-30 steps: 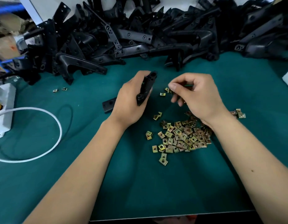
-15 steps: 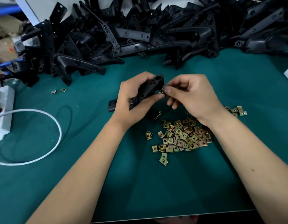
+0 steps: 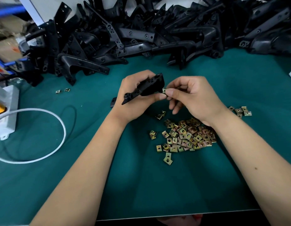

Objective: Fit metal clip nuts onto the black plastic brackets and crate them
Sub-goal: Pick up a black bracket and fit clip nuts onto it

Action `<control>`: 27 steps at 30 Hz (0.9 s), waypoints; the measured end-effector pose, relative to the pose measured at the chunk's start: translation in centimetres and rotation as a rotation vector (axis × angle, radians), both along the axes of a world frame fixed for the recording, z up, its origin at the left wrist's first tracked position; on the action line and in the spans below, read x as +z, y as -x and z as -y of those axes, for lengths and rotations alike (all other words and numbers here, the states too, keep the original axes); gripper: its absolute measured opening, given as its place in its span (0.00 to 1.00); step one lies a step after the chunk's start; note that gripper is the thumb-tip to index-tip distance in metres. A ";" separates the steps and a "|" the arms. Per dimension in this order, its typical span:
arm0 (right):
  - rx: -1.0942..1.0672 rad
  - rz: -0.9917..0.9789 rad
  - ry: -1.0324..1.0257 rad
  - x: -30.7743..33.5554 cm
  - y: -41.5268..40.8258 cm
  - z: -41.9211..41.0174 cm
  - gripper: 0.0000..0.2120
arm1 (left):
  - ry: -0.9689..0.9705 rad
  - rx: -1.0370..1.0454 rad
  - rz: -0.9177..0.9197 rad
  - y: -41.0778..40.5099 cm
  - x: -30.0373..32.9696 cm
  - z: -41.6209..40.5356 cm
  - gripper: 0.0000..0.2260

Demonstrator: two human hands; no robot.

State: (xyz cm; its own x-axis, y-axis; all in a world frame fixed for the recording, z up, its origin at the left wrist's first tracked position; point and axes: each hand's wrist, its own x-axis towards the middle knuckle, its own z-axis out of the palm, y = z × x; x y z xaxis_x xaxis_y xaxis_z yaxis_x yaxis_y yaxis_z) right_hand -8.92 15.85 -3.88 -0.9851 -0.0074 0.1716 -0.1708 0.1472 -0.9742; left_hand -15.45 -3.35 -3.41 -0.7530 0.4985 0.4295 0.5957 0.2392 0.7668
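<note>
**Clip nut meets bracket above green worktop**

A black plastic bracket (image 3: pixel 149 88) is gripped in the left hand (image 3: pixel 135 98), fingers curled round its body, raised above the green worktop (image 3: pixel 174 185). At the bracket's right end, the right hand (image 3: pixel 193 98) pinches a single brass-coloured clip nut (image 3: pixel 164 90) between thumb and forefinger, touching the bracket's edge; whether it is seated cannot be made out. The bracket's lower end is partly hidden behind the left hand. Just below the bracket lies a loose heap of clip nuts (image 3: pixel 187 136), partly covered by the right wrist. Beyond the bracket, a pile of black brackets (image 3: pixel 141 38) runs past the frame's top. A white cable (image 3: pixel 60 128) loops far left of the bracket. Half a second earlier the nut was barely visible; the bracket is held much the same.
</note>
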 end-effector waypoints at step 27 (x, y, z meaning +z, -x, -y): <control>0.140 -0.039 -0.048 0.8 -0.7 0.7 0.03 | 0.035 -0.135 0.168 0.3 2.1 2.1 0.13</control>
